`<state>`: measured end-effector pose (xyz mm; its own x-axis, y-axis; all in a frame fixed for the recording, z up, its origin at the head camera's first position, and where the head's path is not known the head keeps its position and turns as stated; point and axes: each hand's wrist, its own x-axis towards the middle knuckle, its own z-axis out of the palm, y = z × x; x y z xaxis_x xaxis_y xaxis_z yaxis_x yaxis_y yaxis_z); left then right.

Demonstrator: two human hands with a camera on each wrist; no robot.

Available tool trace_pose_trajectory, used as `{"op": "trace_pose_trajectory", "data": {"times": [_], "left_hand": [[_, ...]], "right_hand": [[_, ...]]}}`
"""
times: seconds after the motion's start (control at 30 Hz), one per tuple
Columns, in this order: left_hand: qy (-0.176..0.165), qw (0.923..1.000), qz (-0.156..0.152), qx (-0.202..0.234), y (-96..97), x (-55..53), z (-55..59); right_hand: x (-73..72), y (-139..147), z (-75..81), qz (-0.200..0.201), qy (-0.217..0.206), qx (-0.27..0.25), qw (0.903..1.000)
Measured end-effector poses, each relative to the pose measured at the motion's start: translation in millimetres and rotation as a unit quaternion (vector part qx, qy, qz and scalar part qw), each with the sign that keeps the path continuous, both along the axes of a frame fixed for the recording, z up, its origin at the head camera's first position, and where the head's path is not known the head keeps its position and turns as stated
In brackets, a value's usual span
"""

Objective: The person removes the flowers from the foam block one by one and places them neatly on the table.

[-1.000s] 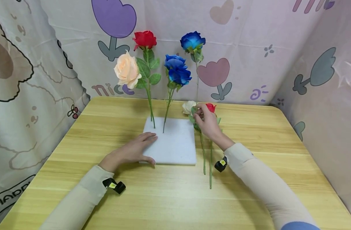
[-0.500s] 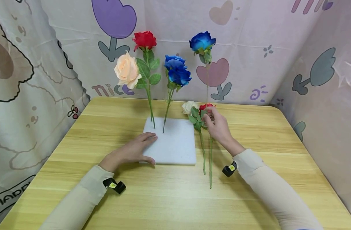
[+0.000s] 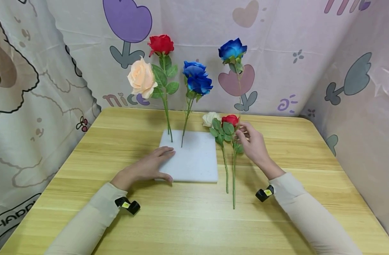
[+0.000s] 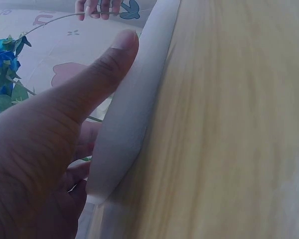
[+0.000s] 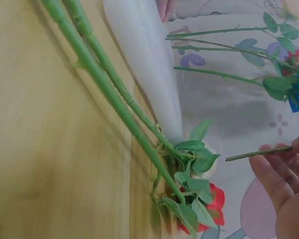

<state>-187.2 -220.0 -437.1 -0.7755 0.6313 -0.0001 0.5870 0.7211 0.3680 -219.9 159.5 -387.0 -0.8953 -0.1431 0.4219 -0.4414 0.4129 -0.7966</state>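
Note:
My right hand (image 3: 252, 143) pinches the thin stem of a blue rose (image 3: 232, 49) near its lower end. The flower stands upright, and the stem's cut tip shows past the fingers in the right wrist view. My left hand (image 3: 146, 164) rests on the left side of a white foam board (image 3: 194, 163), thumb stretched along the near edge. Stuck upright in the board are a red rose (image 3: 161, 44), a peach rose (image 3: 141, 78) and blue roses (image 3: 199, 83). In the left wrist view, the thumb (image 4: 104, 64) lies against the board's side.
Right of the board, a white rose (image 3: 210, 119) and a red rose (image 3: 230, 120) lie on the wooden table (image 3: 188, 219), stems pointing toward me. A printed cloth (image 3: 194, 21) hangs behind the table and along both sides.
My right hand has moved rightward and slightly toward me with the blue rose, uncovering the red rose lying on the table. My left hand and the board have stayed put.

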Motion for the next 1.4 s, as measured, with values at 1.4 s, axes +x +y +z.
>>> {"op": "trace_pose_trajectory", "data": {"times": [1.4], "left_hand": [[0.004, 1.0, -0.007, 0.006, -1.3, -0.2, -0.8]], "right_hand": [[61.8, 56.3, -16.2, 0.008, -0.091, -0.015, 0.9957]]}}
